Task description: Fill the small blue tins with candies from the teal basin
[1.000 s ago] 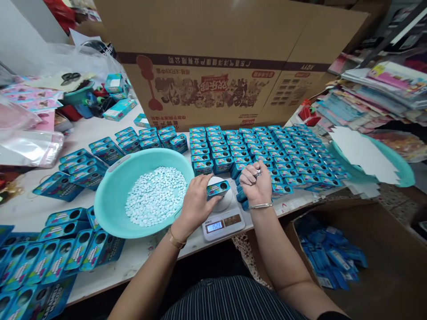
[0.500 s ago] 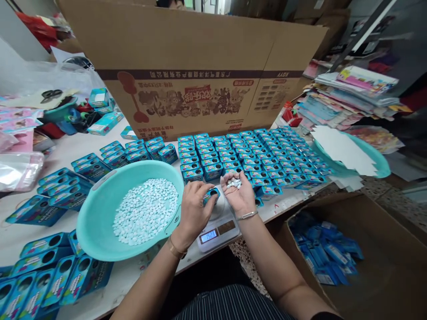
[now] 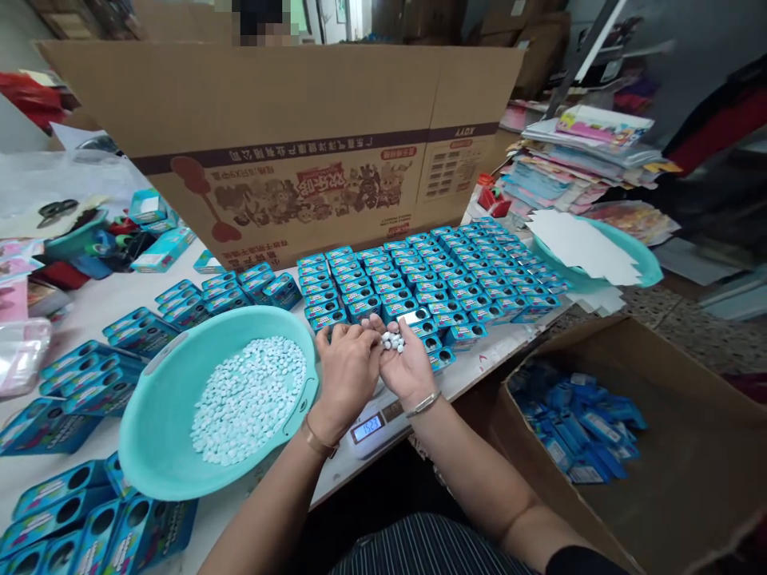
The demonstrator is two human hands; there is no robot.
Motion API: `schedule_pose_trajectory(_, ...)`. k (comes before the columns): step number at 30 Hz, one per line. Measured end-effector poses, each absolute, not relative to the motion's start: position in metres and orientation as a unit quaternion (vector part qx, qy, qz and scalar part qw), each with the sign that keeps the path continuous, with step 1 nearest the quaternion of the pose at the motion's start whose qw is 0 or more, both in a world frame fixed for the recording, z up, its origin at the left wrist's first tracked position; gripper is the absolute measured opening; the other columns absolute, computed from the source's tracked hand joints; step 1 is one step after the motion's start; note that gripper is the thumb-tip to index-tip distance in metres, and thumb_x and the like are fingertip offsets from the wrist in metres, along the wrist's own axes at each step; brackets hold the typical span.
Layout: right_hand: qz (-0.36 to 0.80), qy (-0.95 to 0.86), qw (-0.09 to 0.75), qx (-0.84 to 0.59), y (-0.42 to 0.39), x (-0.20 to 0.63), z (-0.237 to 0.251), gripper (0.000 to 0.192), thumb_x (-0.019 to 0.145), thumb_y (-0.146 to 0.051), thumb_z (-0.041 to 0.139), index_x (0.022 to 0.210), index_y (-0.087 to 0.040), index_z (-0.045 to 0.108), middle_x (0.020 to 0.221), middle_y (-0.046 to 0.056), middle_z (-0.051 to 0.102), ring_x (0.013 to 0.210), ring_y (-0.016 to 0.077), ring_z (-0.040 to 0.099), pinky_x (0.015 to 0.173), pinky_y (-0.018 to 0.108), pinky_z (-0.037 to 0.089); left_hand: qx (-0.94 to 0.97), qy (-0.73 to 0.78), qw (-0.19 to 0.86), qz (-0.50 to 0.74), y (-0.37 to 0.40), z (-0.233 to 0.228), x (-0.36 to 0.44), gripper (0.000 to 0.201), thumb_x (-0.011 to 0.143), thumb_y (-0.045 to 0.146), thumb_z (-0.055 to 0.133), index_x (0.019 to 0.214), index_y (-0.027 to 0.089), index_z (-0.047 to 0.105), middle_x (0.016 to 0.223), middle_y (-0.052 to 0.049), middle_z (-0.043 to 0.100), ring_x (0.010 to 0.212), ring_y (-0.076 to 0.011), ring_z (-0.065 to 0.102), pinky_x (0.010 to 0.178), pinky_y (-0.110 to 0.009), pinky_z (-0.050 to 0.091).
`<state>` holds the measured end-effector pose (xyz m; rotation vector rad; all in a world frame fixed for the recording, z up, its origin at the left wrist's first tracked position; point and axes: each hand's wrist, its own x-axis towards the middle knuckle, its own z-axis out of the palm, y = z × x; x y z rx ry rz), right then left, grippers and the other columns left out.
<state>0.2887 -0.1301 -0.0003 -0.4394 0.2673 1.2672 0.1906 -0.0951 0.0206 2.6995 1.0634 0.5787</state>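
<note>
Right hand (image 3: 408, 367) lies palm-up, open, cupping white tablets (image 3: 393, 342) above the scale (image 3: 375, 423). Left hand (image 3: 347, 369), fingers curled, touches it at 9 o'clock; whether it holds anything can't be told. Teal basin (image 3: 159, 463) w/ more tablets sits at 8 o'clock on the tabletop (image 3: 89, 307); blue boxes (image 3: 431, 275) at 12.

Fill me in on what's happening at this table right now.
A person sits at a white table sorting small white tablets. The right hand is cupped palm up with a few tablets in it, and the left hand is pressed against it, above a small digital scale with a lit display. Beside them a teal basin holds a heap of the same tablets. Rows of blue tins stand in front of a big cardboard box, with more tins on the left.
</note>
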Motion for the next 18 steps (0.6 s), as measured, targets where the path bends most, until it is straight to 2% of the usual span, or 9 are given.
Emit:
schedule_pose_trajectory(3,0.588,0.138,0.774,-0.192,-0.133,0.288,0.002,0.039,0.100,-0.032,0.037,0.065,-0.020,0.049,0.079,0.009,0.073,0.095,0.0218,0.070,0.082,0.043,0.059,0.909,0.352,0.116,0.193,-0.095,0.022,0.193,0.008,0.087,0.024,0.060,0.085,0.022,0.067,0.086,-0.003,0.068,0.094,-0.0263,0.056,0.100,-0.052,0.030)
schedule_pose_trajectory(7,0.591,0.154,0.771,-0.178,-0.137,0.293,0.008,0.042,0.101,-0.033,0.033,0.065,-0.019,0.050,0.080,0.010,0.073,0.093,0.0215,0.071,0.079,0.042,0.060,0.876,0.355,0.189,0.266,-0.089,0.022,0.189,0.007,0.087,0.024,0.058,0.084,0.022,0.065,0.087,-0.002,0.068,0.091,-0.0219,0.058,0.093,-0.042,0.038)
schedule_pose_trajectory(9,0.583,0.169,0.773,-0.185,-0.139,0.300,0.009,0.042,0.101,-0.033,0.034,0.065,-0.019,0.050,0.078,0.009,0.072,0.091,0.0207,0.071,0.078,0.040,0.060,0.858,0.374,0.188,0.297,-0.083,0.019,0.184,0.007,0.086,0.025,0.059,0.085,0.021,0.065,0.090,-0.004,0.068,0.093,-0.0226,0.058,0.090,-0.040,0.040)
schedule_pose_trajectory(14,0.527,0.201,0.801,-0.202,-0.145,0.316,0.009,0.041,0.100,-0.031,0.037,0.063,-0.019,0.050,0.073,0.006,0.071,0.084,0.0182,0.072,0.077,0.037,0.060,0.875,0.412,0.105,0.232,-0.077,-0.001,0.177,0.011,0.087,0.026,0.059,0.086,0.021,0.069,0.100,-0.008,0.067,0.106,-0.0303,0.055,0.104,-0.057,0.029)
schedule_pose_trajectory(18,0.513,0.199,0.808,-0.212,-0.148,0.322,0.010,0.041,0.100,-0.031,0.038,0.063,-0.019,0.050,0.071,0.005,0.070,0.079,0.0172,0.072,0.076,0.035,0.061,0.885,0.412,0.117,0.182,-0.077,-0.009,0.179,0.015,0.089,0.026,0.055,0.087,0.022,0.070,0.101,-0.009,0.067,0.107,-0.0305,0.056,0.106,-0.061,0.026)
